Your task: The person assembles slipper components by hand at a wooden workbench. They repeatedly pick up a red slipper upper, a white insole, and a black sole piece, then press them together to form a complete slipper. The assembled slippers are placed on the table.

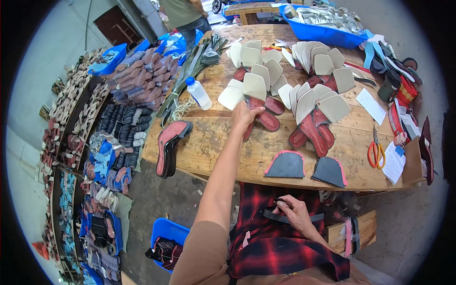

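Observation:
My left hand (244, 116) reaches across the wooden table, closed around a dark red shoe insole (256, 102) with a cream heel end. This insole belongs to a fanned cluster of red and cream insoles, and my fingertips are partly hidden. Low over my lap, my right hand (295, 214) pinches a dark grey strip (311, 218), which loops beside the fingers. Two dark grey curved pieces with pink edging, a left one (286, 165) and a right one (329, 172), lie by the table's near edge. Another fan of red insoles (311, 133) lies right of my left hand.
A stack of red-topped soles (171, 147) overhangs the table's left edge. Behind it stands a blue-capped bottle (199, 95). Orange-handled scissors (375, 151) and paper sheets lie right. A blue bin (172, 233) sits on the floor; shelves of shoe parts line the left. A person (185, 16) stands beyond.

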Tool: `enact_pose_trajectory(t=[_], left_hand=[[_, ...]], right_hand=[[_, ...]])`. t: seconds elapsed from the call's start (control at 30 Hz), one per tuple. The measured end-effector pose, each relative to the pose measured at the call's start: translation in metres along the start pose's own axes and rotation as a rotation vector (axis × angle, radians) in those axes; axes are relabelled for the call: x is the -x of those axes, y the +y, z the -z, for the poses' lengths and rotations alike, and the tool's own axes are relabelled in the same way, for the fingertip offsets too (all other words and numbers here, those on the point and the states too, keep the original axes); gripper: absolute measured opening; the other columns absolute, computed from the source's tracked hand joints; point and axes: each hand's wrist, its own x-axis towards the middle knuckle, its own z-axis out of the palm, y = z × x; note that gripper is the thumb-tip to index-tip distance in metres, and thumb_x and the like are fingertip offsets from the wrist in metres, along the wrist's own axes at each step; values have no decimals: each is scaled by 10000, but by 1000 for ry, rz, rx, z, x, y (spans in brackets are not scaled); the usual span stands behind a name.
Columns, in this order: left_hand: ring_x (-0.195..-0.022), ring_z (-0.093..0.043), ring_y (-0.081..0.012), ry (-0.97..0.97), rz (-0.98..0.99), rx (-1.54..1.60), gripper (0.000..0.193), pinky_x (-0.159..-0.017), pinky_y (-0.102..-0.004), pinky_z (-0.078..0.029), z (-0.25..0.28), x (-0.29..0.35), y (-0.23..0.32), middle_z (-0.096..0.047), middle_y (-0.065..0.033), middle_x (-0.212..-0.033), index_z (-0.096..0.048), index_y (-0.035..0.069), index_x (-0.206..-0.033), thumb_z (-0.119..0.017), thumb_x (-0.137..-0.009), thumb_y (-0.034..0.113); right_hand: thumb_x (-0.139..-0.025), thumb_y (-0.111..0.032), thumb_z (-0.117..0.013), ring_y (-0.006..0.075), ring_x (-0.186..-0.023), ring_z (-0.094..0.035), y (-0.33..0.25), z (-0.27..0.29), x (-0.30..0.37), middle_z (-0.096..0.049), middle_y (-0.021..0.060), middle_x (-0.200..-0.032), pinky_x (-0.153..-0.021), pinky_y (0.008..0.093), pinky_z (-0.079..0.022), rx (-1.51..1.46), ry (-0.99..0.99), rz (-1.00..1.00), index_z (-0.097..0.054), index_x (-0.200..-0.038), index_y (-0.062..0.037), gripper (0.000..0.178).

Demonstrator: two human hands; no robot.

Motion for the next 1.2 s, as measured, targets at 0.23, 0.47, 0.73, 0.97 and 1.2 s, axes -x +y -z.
enact_pose_trajectory(t=[0.23, 0.47, 0.73, 0.97, 1.2], left_hand=[[-849, -569, -384, 224, -332, 13, 441, -750, -473, -445, -22, 6, -23, -577, -177, -798, -525, 9, -857, -797, -717, 326], [-738, -667, -307, 157, -326, 542, 423, -685, -397, -495, 0, 6, -49, -690, -178, -828, -558, -28, -1011, -751, -825, 299], [-656, -565, -106, 253, -319, 876, 153, -590, -280, -446, 64, 143, -16, -628, -1, -767, -646, -6, -968, -626, -939, 143], [-737, -688, -230, -328, 282, 1396, 257, -675, -371, -585, 57, 267, -4, -661, -126, -868, -589, -31, -1050, -682, -869, 126], [-766, -679, -201, -519, 442, 1487, 275, -733, -331, -572, 37, 293, 25, -673, -118, -871, -595, 5, -1043, -700, -869, 191]], right_hand=[[-973, -127, -560, 86, -731, -612, -2, -1, 2, -707, 57, -781, -648, 262, -472, -10, 3, 12, -622, -1064, 7, 174], [-984, -175, -542, 90, -670, -597, 8, -5, 8, -704, 50, -774, -602, 260, -452, -15, -7, 29, -618, -1069, -7, 203], [-965, -166, -577, 87, -600, -587, -2, 10, 21, -693, 53, -768, -540, 260, -471, -32, 106, 25, -638, -1020, 8, 192], [-925, -101, -619, 89, -609, -564, -60, 33, 28, -619, 32, -746, -553, 245, -450, 151, 253, 272, -690, -1007, 8, 153], [-929, -46, -605, 66, -637, -571, -70, 35, 21, -647, 48, -740, -587, 240, -468, -140, 297, 325, -596, -1049, 7, 132]])
